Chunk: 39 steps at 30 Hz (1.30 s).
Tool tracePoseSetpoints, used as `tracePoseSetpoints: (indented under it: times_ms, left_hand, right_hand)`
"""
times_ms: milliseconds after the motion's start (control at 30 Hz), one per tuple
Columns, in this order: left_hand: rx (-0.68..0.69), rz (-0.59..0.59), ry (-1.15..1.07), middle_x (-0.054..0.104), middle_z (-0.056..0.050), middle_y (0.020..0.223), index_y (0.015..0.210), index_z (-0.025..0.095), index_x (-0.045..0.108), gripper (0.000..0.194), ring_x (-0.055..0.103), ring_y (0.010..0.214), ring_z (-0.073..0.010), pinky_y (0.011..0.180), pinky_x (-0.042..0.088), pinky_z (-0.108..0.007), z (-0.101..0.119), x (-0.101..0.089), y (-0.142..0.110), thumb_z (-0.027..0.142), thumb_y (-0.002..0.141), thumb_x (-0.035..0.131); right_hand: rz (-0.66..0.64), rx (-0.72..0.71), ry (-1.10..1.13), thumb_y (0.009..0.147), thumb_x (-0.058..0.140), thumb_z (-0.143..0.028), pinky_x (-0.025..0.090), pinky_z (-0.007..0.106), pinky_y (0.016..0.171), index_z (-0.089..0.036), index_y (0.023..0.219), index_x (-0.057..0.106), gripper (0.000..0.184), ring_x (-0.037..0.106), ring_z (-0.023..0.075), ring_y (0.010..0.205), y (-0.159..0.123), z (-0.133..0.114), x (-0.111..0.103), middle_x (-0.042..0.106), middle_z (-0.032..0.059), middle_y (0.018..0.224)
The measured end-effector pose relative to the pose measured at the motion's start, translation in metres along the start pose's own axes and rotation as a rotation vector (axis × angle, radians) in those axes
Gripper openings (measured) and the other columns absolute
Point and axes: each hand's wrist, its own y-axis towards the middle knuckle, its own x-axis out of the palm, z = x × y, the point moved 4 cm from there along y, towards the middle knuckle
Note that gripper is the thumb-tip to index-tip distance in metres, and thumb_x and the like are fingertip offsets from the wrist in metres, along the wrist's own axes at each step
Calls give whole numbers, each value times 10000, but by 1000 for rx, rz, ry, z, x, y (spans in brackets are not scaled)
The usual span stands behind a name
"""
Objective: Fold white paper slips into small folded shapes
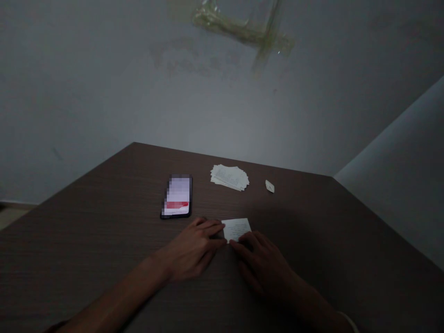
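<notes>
Flat on the brown table (104, 208), a small white card (237, 227), with print too tiny to read. At 8 o'clock from the card, the left hand (198, 245), tips at the left edge. Fingers a little bent and close together, thumb lower down and apart from them. At 5 o'clock, the right hand (264, 261), pointer finger at the bottom edge, other fingers curled over the lower right corner and hiding it. Cannot tell whether pinching the card or just pressing on it.

At 10 o'clock, near the left hand but not touching, a phone (178, 194) with a bright screen, partly blurred into squares. At 12 o'clock, a messy pile of papers (229, 177). At 1 o'clock, apart from the pile, a little white scrap (269, 186). Past the far edge, a gray wall (104, 92) with yellowish tape (236, 32) high up.
</notes>
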Motion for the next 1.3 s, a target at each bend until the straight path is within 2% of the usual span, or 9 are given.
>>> tracePoseSetpoints:
  times_ms: [200,500,900,1033,1167,1300]
  left_hand:
    - [-7,-53,24,513,-81,1385,1192,268,629,373,452,1269,-336,1008,349,-540,1,1,0,159,863,492]
    - [-63,-60,36,553,-69,1337,1088,267,686,324,483,1235,-318,990,375,-514,5,-2,6,170,814,543]
    - [-81,-56,22,545,-55,1348,1066,270,691,321,468,1250,-320,1002,363,-519,4,0,6,167,789,566]
    - [-99,-55,3,534,-51,1360,1069,281,689,316,455,1260,-321,1006,350,-525,2,1,5,185,787,585]
    - [-107,-58,-9,556,-51,1333,999,268,706,244,461,1252,-309,993,360,-507,1,1,6,192,802,583]
    - [-86,-19,-8,580,-45,1300,930,249,717,199,478,1228,-295,983,373,-489,1,1,6,180,826,561]
  right_hand:
    - [1,18,30,912,473,-210,449,446,911,-225,1297,498,385,474,261,1026,0,0,-1,531,106,1131]
    - [44,52,11,935,462,-212,442,450,905,-258,1272,525,346,512,256,1040,-4,3,-1,557,92,1139]
    - [122,209,-106,903,470,-162,478,454,862,-254,1291,542,406,554,266,1012,-35,42,3,567,109,1122]
    - [179,278,-65,896,496,-214,484,452,877,-237,1231,572,345,572,258,997,-40,50,3,583,105,1115]
    - [253,325,55,871,538,-225,483,425,926,-191,1153,592,289,562,253,1075,-33,60,-3,569,120,1179]
    - [251,228,111,868,554,-207,468,411,948,-206,1110,627,253,556,239,1096,-5,56,-12,568,105,1215]
